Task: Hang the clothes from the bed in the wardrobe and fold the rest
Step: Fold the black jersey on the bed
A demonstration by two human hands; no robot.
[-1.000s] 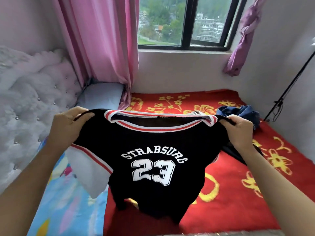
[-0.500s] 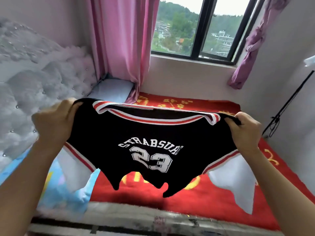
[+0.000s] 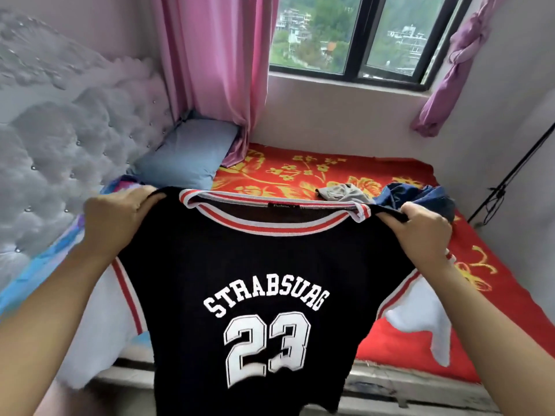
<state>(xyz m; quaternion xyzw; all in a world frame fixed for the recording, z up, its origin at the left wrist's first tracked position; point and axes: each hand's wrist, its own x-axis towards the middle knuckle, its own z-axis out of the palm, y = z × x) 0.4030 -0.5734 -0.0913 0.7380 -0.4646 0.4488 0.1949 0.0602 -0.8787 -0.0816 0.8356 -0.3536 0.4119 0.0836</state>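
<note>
A black jersey [image 3: 264,265] with white sleeves, a red-and-white striped collar and the print "STRABSURG 23" hangs spread out in front of me over the bed's near edge. My left hand [image 3: 117,217] grips its left shoulder and my right hand [image 3: 423,232] grips its right shoulder, so the collar is stretched flat between them. Behind it on the bed [image 3: 300,172] lie a crumpled grey garment [image 3: 342,192] and a dark blue garment [image 3: 420,193], both partly hidden by the jersey and my right hand.
The bed has a red blanket with yellow flowers and a blue pillow [image 3: 192,151] at the far left. A tufted grey headboard [image 3: 60,145] lines the left side. Pink curtains [image 3: 216,70] and a window are behind. A black stand [image 3: 510,181] leans by the right wall.
The jersey has dropped from a bunched, raised spread to hanging full length, its hem now below the bed's edge. The view pulled back, showing the grey and blue garments again.
</note>
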